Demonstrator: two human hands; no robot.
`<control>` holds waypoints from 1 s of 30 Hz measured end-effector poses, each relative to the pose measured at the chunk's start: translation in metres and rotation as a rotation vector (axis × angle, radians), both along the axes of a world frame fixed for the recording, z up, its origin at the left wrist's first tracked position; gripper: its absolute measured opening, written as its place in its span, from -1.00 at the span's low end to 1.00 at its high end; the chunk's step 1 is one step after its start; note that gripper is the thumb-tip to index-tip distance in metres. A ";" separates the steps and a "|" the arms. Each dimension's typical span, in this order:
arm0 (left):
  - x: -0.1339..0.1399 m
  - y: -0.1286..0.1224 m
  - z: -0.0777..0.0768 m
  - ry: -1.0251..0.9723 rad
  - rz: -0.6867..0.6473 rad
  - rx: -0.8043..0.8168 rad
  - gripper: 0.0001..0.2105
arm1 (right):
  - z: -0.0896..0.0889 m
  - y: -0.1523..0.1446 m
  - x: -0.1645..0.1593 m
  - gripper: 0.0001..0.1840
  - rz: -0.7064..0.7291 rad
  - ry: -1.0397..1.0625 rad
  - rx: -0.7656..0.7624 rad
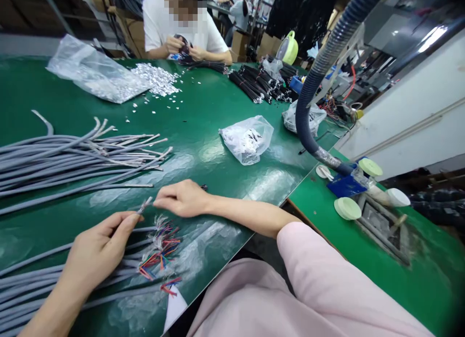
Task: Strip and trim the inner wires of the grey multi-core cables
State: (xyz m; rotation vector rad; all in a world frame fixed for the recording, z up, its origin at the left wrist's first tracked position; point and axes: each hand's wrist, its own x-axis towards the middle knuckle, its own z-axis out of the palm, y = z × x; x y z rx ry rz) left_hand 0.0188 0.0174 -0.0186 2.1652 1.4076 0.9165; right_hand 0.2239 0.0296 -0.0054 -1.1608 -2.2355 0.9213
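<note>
My left hand (97, 245) pinches a cable between thumb and forefinger, and its frayed, whitish stripped end (146, 204) sticks out past the fingertips. My right hand (184, 198) is closed in a pinch just to the right of that end; whatever lies between its fingertips is too small to make out. Below both hands lies a bundle of grey cables (32, 279) with red, blue and green inner wires (160, 259) fanned out at the ends. Farther back, another pile of grey cables (72, 152) has pale, wrapped ends pointing right.
A clear bag of small white pieces (250, 138) lies mid-table, and a larger bag (90, 75) spills pieces at back left. Opposite sits a person (185, 31) handling a dark item beside black cable bundles (254, 82). A ribbed hose (308, 94) hangs at the right.
</note>
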 end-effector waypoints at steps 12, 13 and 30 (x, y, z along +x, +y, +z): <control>0.000 -0.004 0.002 -0.010 -0.029 -0.376 -0.57 | 0.012 0.012 0.048 -0.75 -0.091 0.002 0.362; -0.001 -0.004 0.002 -0.028 -0.019 -0.373 -0.58 | 0.013 0.011 0.049 -0.75 -0.085 -0.048 0.390; 0.001 -0.012 -0.002 -0.008 -0.003 -0.256 -0.77 | 0.003 -0.001 0.031 -0.73 -0.049 -0.395 0.487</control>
